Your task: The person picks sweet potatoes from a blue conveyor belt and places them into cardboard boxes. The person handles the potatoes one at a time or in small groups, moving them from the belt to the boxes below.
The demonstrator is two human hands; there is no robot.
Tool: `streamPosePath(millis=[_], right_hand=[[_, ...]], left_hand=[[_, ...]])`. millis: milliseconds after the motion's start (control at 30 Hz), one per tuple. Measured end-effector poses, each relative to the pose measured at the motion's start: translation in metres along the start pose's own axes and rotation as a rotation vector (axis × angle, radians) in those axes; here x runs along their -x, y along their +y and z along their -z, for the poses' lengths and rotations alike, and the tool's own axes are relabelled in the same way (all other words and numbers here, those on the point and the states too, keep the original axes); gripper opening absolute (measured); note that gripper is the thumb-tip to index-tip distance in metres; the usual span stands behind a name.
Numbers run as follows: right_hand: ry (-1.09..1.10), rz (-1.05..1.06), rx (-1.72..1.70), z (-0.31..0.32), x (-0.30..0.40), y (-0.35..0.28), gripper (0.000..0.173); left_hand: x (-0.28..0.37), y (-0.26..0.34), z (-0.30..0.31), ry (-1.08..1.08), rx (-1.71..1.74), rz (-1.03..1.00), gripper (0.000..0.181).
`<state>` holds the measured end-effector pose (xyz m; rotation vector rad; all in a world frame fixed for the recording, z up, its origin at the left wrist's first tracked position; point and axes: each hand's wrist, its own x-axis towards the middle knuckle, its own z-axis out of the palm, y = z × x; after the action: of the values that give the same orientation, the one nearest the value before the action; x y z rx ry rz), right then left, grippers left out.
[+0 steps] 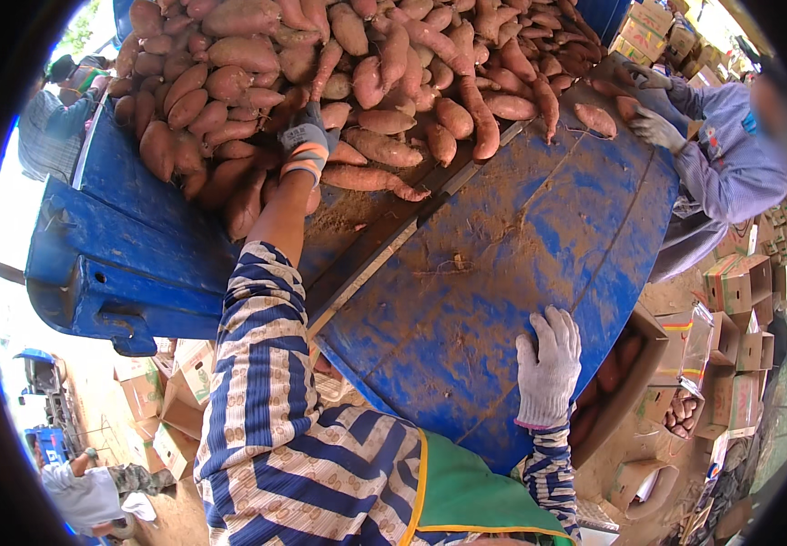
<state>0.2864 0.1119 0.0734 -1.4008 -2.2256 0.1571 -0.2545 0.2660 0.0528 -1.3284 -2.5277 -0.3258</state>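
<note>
A large heap of sweet potatoes (246, 54) fills the blue metal truck bed. My left hand (306, 140), in a dark grey glove with an orange-striped cuff, reaches into the front of the heap. Its fingertips meet a slender sweet potato (326, 70), but whether they grip it is hidden. My right hand (549, 362), in a white knit glove, lies palm down on the soil-smeared blue metal panel (461, 300), thumb apart and nothing held. Below the heap, a long tapered sweet potato (373, 180) lies near the metal edge strip (366, 273).
Across the panel, a co-worker (728, 150) in white gloves handles sweet potatoes beside a loose one (596, 120). A carton holding sweet potatoes (622, 382) stands below the panel's right edge. More cartons (741, 283) stack at right. Other people (86, 495) are at left.
</note>
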Motion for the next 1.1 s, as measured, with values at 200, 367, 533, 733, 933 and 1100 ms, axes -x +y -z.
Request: streamPosePath(millis=[200, 367, 533, 733, 933, 1100], right_hand=[[0.019, 0.016, -0.036, -0.004, 0.004, 0.007, 0.037], [0.081, 0.031, -0.13, -0.005, 0.004, 0.011, 0.038], [0.137, -0.189, -0.453, 0.004, 0.003, 0.014, 0.04], [0.035, -0.363, -1.239, 0.014, 0.032, 0.013, 0.102], [-0.098, -0.627, -1.529, 0.074, 0.139, 0.025, 0.114], [0.028, -0.907, -1.294, 0.088, 0.21, 0.072, 0.09]], left_hand=[[0.003, 0.006, 0.038, -0.037, 0.022, 0.166, 0.072], [0.043, 0.035, 0.005, -0.129, 1.627, 0.426, 0.052], [0.141, 0.129, 0.026, -0.544, 2.22, 0.12, 0.056], [0.315, 0.19, 0.114, -0.72, 1.456, -0.404, 0.049], [0.371, 0.172, 0.116, -0.311, 0.901, -0.759, 0.043], [0.385, 0.159, 0.11, -0.2, 0.69, -0.912, 0.043]])
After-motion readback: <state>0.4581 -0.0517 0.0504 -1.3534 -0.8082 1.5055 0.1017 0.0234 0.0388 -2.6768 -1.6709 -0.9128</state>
